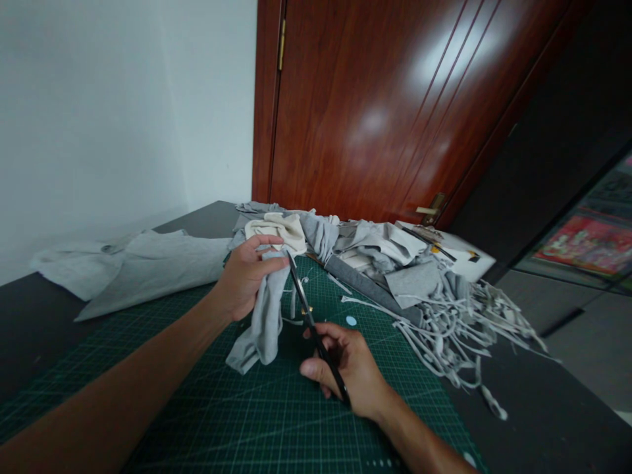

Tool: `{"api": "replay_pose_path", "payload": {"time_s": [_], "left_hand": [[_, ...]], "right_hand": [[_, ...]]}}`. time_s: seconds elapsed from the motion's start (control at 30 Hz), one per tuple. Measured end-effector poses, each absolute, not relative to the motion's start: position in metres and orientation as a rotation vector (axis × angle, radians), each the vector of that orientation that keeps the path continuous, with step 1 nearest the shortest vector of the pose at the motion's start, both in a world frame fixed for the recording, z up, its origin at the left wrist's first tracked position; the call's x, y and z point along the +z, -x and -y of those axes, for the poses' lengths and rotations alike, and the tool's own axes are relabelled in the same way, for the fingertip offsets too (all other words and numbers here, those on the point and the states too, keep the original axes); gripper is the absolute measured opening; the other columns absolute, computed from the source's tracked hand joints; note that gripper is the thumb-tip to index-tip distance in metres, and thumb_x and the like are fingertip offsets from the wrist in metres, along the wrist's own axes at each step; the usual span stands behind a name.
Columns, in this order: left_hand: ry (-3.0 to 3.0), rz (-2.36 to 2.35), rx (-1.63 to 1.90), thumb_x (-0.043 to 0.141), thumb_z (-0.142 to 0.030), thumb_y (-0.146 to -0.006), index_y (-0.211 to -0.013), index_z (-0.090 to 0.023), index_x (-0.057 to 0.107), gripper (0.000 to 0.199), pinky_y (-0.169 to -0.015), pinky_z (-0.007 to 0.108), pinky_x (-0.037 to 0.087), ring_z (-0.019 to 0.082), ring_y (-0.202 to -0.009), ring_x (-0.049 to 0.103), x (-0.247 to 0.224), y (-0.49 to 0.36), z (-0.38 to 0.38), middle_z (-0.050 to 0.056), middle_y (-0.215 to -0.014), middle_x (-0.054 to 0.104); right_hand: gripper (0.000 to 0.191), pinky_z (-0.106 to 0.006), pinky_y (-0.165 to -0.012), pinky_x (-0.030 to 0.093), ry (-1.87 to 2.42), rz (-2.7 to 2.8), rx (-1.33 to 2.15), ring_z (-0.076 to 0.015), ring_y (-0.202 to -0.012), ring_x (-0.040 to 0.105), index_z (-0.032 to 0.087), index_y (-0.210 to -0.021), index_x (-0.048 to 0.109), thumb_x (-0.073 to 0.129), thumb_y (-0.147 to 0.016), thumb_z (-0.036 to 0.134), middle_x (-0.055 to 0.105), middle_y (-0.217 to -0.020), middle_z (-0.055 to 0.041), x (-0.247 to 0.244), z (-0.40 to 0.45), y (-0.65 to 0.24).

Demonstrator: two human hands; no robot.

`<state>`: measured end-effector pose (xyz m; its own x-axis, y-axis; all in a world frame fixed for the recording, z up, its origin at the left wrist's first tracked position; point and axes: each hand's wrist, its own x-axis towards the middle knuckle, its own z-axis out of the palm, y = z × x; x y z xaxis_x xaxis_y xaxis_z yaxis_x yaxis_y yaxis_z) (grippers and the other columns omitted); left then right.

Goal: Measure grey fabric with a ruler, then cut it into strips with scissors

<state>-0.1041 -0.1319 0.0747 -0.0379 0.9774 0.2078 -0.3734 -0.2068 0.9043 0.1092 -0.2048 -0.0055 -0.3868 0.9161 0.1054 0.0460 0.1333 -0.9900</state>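
Note:
Pinched between the thumb and fingers of my left hand [251,273] is the top of a light grey cloth strip [266,322], which hangs in folds over the green cutting mat [306,428]. My right hand [345,368] is wrapped round the handles of black scissors [303,296]. The scissors' blades point up and away, with their tips at the cloth beside my left thumb. Whether the blades have cloth between them is too small to tell.
Grey fabric [168,263] lies on the left. Behind the mat are a cream cloth [284,230] and heaped grey cloths [370,243]. Tangled grey strips [444,329] spread at right, near a white board [467,257]. A wooden door [355,118] stands behind.

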Motion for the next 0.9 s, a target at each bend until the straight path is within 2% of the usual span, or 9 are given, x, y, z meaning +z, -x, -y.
{"api": "replay_pose_path", "payload": {"time_s": [0.33,0.63,0.9], "left_hand": [[-1.115,-0.852,1.444,0.095,-0.02,-0.055,-0.113,-0.019,0.065,0.065,-0.055,0.026,0.053,0.017,-0.061,0.07,0.0716,0.1045,0.1296,0.001,-0.083,0.076],[-1.104,-0.836,1.455,0.096,-0.018,-0.054,-0.112,-0.019,0.066,0.065,-0.055,0.026,0.054,0.017,-0.06,0.069,0.0716,0.1038,0.1295,0.0,-0.081,0.076],[-1.114,-0.828,1.44,0.094,-0.017,-0.057,-0.112,-0.019,0.067,0.062,-0.053,0.025,0.052,0.017,-0.058,0.069,0.0734,0.1065,0.1309,-0.002,-0.078,0.073]], "right_hand": [[0.069,-0.021,-0.042,0.034,0.946,1.583,1.384,-0.0077,-0.044,0.047,0.017,-0.111,0.072,0.102,-0.066,0.06,0.058,-0.063,0.0082,-0.0046,0.2045,-0.1094],[0.058,-0.02,-0.04,0.032,0.955,1.631,1.343,-0.0076,-0.042,0.045,0.018,-0.106,0.072,0.098,-0.073,0.059,0.056,-0.058,0.0095,-0.0062,0.2055,-0.1096],[0.06,-0.02,-0.039,0.031,1.001,1.638,1.335,-0.0076,-0.04,0.043,0.018,-0.105,0.071,0.097,-0.072,0.062,0.055,-0.055,0.0106,-0.0024,0.2052,-0.1086]]}}
